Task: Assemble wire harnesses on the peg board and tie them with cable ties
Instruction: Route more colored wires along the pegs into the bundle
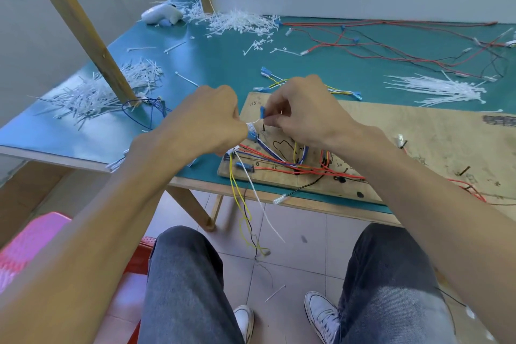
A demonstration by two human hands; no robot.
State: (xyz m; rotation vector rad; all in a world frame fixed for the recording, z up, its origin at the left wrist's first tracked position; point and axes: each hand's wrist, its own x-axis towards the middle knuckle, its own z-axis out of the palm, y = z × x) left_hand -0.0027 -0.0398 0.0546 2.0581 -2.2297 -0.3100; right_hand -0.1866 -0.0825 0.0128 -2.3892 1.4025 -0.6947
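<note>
Our left hand grips and right hand pinches the cable tie between fingers; we should draw it snug (not crushing) round the wires.

Showing bright, diffuse light, soft shadows. Reflecting pale sheen off the table at 9 o'clock. Bowing straight lines near edges. Blurring the pink stool at 8 o'clock.

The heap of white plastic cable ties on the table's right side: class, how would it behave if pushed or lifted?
The white plastic cable ties would probably slide lightly on the smooth green table. Lifted, they likely scatter: thin strips lying loose, fanned.
</note>
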